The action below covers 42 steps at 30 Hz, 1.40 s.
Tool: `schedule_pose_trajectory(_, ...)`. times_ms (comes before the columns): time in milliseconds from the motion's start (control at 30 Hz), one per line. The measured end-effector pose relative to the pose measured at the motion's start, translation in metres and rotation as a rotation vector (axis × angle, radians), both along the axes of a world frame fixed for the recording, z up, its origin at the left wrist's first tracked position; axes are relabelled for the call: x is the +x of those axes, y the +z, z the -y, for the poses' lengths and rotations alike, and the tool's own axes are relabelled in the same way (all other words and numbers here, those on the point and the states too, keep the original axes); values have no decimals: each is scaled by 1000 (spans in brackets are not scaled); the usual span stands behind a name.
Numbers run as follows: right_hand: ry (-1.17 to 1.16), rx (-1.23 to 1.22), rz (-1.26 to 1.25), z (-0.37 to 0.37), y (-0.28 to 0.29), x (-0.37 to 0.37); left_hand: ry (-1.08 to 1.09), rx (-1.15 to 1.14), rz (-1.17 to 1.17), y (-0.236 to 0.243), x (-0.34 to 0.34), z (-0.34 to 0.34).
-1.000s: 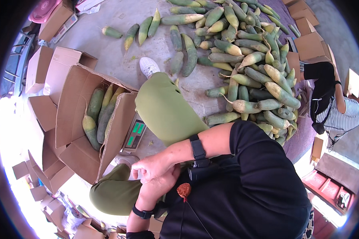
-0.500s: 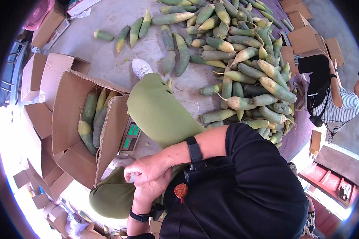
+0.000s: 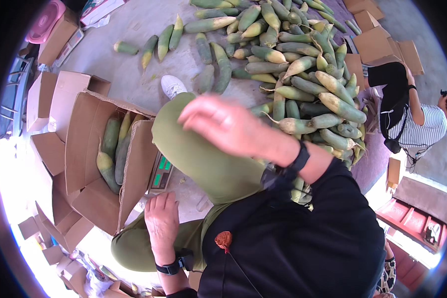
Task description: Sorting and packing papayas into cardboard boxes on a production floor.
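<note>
My right hand (image 3: 223,124) is raised above my green-trousered knee and smeared by motion; whether its fingers hold anything cannot be made out. Lower down, my left hand (image 3: 162,218) shows its back, with fingers extended and a little bent, and I see nothing in it. It is beside the near wall of an open cardboard box (image 3: 136,169). Several long green radishes (image 3: 112,130) lie inside that box. A scale with a lit green display (image 3: 160,171) is partly hidden between the box and my knee. To the right of my knee lies a large heap of green radishes (image 3: 303,64).
Loose radishes (image 3: 164,42) lie on the grey floor ahead. More cardboard boxes (image 3: 39,102) stand at left, with a pink basin (image 3: 45,21) behind them. At far right, a person in a striped top (image 3: 422,121) is near other cartons (image 3: 377,44).
My hands were together near the box, with something small and white at them. They have parted: my right hand has swung up over the knee, while my left stays low. The white thing no longer shows.
</note>
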State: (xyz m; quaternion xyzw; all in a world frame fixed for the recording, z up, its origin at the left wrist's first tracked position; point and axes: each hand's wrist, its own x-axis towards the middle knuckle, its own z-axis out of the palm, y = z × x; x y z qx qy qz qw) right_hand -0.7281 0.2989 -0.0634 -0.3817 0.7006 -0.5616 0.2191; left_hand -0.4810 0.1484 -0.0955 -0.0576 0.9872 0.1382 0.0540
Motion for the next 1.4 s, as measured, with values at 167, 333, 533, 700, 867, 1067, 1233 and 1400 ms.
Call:
schedule_pose_trajectory(167, -164, 959, -743, -122, -110, -69, 149, 81, 124, -11, 24, 5)
schedule_pose_trajectory(333, -161, 1645, -812, -268, -180, -64, 178, 133, 189, -27, 22, 5)
schedule_pose_trajectory(533, -106, 1702, -929, -305, -186, -63, 246, 116, 202, -26, 27, 0)
schedule_pose_trajectory(700, -48, 1730, -833, -314, -165, -67, 174, 185, 53, -25, 22, 5)
schedule_pose_trajectory(867, -55, 1579, -787, -291, -115, -60, 289, 266, -45, -20, 23, 15)
schedule_pose_trajectory(1067, -323, 1130, -595, -255, -75, -55, 370, 387, -250, 10, 11, 25)
schedule_pose_trajectory(1233, -480, 549, -360, -188, -43, -89, 510, 445, -389, 37, 12, 39)
schedule_pose_trajectory(1400, -475, 64, -282, -77, 37, -91, 622, 393, -536, 56, 16, 55)
